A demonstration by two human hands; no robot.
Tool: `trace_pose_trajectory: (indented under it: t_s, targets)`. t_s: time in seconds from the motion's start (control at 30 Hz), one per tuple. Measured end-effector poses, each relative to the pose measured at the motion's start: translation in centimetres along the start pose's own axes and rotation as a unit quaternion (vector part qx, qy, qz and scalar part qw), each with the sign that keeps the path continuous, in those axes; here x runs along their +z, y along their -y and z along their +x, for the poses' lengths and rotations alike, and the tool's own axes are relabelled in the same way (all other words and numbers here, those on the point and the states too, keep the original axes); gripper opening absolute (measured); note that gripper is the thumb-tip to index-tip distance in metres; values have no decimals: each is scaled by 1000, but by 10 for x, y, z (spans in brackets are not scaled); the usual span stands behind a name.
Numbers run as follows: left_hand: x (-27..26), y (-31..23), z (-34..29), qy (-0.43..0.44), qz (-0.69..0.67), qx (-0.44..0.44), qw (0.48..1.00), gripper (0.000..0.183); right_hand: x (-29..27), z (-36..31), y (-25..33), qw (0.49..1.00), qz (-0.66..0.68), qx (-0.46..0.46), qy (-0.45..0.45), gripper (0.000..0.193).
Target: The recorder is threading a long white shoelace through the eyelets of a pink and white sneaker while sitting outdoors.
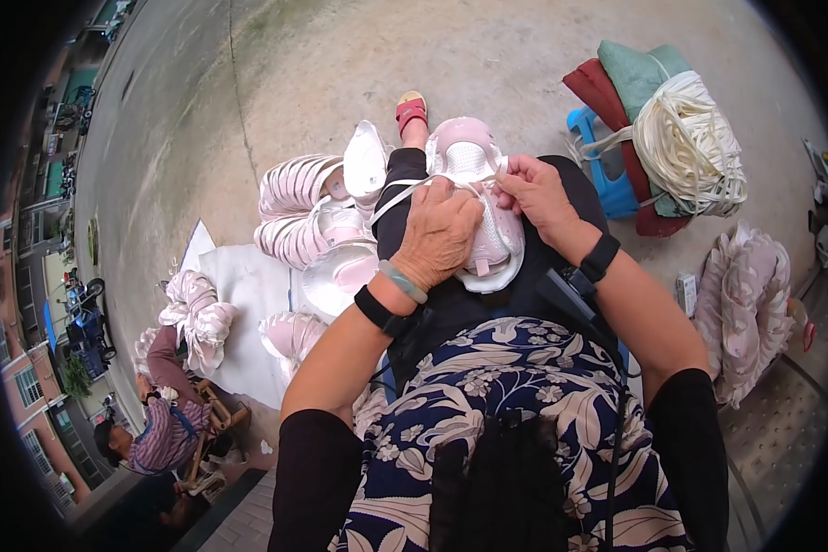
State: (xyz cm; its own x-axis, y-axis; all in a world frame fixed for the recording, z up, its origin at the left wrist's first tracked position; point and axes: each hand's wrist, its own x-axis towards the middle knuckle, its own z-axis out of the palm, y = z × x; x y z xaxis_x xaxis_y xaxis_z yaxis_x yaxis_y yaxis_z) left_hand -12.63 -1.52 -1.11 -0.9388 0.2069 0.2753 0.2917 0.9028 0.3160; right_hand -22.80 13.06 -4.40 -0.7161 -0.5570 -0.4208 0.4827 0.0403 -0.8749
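A pink and white shoe upper [503, 241] lies across my lap, one rounded pink end pointing away from me. A white shoelace [398, 190] runs over its middle, and a loose length trails off to the left. My left hand [437, 230] rests on the upper's left side with its fingers curled in on the lace. From the right, my right hand [538, 195] pinches the lace between thumb and forefinger at the eyelet edge. Both hands hide part of the lacing.
Left of my legs, stacked pink and white uppers [294, 189] stand by a white sheet [248, 285]. At right, a bundle of white laces [685, 138] lies with sacks on a blue stool [609, 184]. More uppers [745, 304] are piled nearer right. Another person [166, 437] sits at lower left.
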Motion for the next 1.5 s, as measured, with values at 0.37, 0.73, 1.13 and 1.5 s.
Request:
trace_pose_trajectory:
  t_s: [0.37,0.73,1.13,1.5]
  targets:
    - [8,4,-3,-14,-49,-7,999,9,1,6,-12,998,-33,-49,-8,7]
    - [4,-2,-5,-76,-103,-44,991,11,4,10,-21,894,-359,-257,-76,12]
    - [-69,48,-53,-405,-520,-437,612,16,5,-5,1,887,-423,-166,-85,21]
    - [-1,15,-24,-192,-644,-478,567,11,26,-18,19,650,-618,-431,98,24]
